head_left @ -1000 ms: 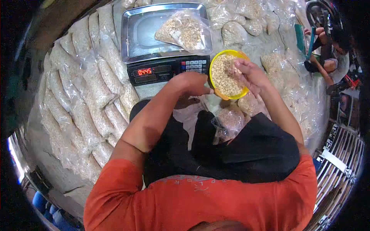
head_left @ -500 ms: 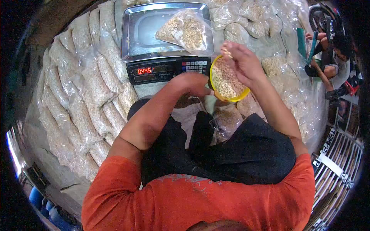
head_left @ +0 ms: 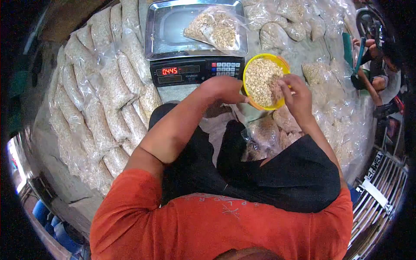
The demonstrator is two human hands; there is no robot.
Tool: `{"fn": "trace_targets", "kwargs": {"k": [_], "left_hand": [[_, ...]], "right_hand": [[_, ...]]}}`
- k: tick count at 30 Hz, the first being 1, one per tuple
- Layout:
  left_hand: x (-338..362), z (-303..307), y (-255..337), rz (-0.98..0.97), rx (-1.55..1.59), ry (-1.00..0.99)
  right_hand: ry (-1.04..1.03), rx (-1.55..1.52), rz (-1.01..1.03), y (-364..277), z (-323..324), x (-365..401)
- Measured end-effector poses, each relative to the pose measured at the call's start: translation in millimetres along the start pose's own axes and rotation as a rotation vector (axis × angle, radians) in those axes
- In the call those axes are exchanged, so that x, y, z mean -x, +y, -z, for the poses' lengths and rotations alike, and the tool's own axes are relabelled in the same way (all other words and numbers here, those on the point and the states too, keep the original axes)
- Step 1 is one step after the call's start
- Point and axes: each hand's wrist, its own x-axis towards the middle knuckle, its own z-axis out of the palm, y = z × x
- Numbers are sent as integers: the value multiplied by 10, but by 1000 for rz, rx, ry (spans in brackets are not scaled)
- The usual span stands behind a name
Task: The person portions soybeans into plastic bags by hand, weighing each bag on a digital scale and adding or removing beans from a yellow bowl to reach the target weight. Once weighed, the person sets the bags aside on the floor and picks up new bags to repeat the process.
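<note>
A yellow bowl (head_left: 248,96) full of pale beans (head_left: 263,74) sits in front of me, to the right of the scale. My left hand (head_left: 226,89) grips the bowl at its lower left rim, with most fingers hidden behind the wrist. At the right side of the bowl, my right hand (head_left: 298,96) has its fingertips pinched together over the beans; whatever is between them is hidden. Just beyond my left hand is the digital scale (head_left: 151,45), its red display reading 0445. A clear plastic bag of beans (head_left: 212,30) lies tilted on its metal pan.
Long filled bags (head_left: 104,117) lie in rows on the left. More filled bags (head_left: 320,73) cover the right side, and another bag (head_left: 263,132) is by my knees. A person (head_left: 377,73) sits at the far right, near a slatted rack (head_left: 381,195).
My right hand has moved from above the bowl's far rim down to its right side. The bowl looks more level and fully in view. The display reading is the same.
</note>
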Motion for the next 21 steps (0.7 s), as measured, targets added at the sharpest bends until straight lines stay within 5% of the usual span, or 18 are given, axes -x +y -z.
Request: {"fn": "trace_targets", "kwargs": {"k": [7,11,15,17,21], "left_hand": [[-100,-13,6,12,-46,-72],[-132,6,10,69,-29,-108],[-178,-20,13,-2,15,-11],[-206,-63,-53,-24,59,25],[-270,-96,-162,-46,51,23]], "right_hand": [[-216,137,-84,121,-148,38],[15,71,34,64,-17,-38],[-38,76,-96,-14,-6,-94],[-342,277,-239,80,2,-94],[-89,115,-91,-116,41,-239]]}}
